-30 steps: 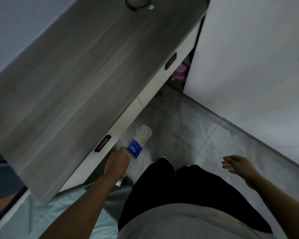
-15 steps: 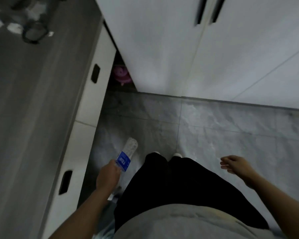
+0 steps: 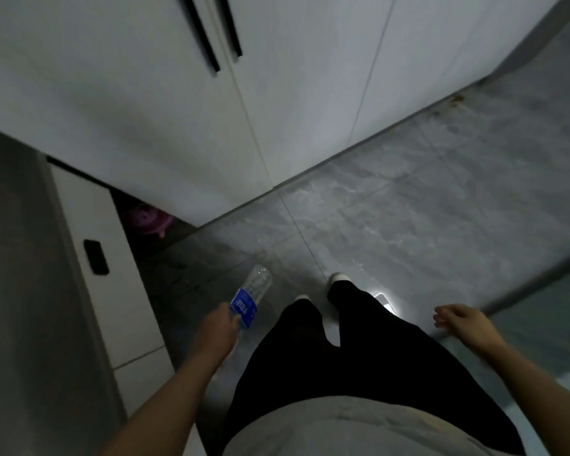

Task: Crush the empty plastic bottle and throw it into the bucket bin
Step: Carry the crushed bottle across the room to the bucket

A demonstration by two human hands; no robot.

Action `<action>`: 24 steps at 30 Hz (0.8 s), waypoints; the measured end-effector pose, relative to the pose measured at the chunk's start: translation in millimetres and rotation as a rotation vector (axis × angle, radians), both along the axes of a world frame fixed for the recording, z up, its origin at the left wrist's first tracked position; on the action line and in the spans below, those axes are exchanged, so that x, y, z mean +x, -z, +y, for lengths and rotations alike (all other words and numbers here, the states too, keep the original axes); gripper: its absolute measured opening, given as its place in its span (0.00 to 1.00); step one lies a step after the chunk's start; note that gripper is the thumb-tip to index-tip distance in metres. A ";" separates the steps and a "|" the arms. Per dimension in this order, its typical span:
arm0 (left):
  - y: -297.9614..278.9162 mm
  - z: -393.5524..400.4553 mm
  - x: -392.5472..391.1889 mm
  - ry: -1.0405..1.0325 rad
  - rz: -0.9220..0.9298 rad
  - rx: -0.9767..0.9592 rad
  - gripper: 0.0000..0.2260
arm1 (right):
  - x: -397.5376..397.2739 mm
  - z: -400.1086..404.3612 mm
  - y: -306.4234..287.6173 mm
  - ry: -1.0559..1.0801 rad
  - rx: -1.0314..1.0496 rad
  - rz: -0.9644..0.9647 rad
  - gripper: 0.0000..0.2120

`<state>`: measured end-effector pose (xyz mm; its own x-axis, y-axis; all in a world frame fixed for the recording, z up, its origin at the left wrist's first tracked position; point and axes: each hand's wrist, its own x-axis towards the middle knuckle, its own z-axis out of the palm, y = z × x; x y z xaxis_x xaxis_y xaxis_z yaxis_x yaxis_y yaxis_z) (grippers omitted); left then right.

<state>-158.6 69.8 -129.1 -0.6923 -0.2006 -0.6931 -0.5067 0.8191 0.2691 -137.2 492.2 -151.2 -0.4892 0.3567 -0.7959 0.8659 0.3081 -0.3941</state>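
My left hand [image 3: 216, 330] grips the neck end of a clear plastic bottle [image 3: 255, 286] with a blue label. The bottle points forward and up, away from me, over the grey floor, and looks uncrushed. My right hand [image 3: 461, 324] hangs free at my right side with its fingers loosely apart and nothing in it. No bucket bin shows in the head view.
White wardrobe doors [image 3: 178, 110] with black handles fill the space ahead. A grey-topped desk with white drawers [image 3: 112, 274] runs along my left. A pink object [image 3: 148, 220] sits in the dark gap between them. Grey tiled floor [image 3: 408, 225] stretches right. My legs stand below.
My view has swung to the right, from the desk to the wardrobe and open floor. The bottle stays held in my left hand; my right hand stays at my side.
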 end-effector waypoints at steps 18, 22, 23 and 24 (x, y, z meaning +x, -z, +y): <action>6.0 156.6 -126.1 0.554 0.076 -0.051 0.06 | 100.4 73.7 14.9 0.600 -0.072 0.028 0.13; 8.7 197.1 -143.1 0.676 0.128 -0.096 0.06 | 84.3 104.4 9.2 0.680 -0.082 0.086 0.12; 9.1 203.8 -147.5 0.698 0.134 -0.110 0.07 | 80.0 111.6 8.6 0.699 -0.083 0.098 0.13; 9.3 209.5 -152.3 0.713 0.131 -0.118 0.07 | 75.9 118.5 8.2 0.723 -0.090 0.110 0.14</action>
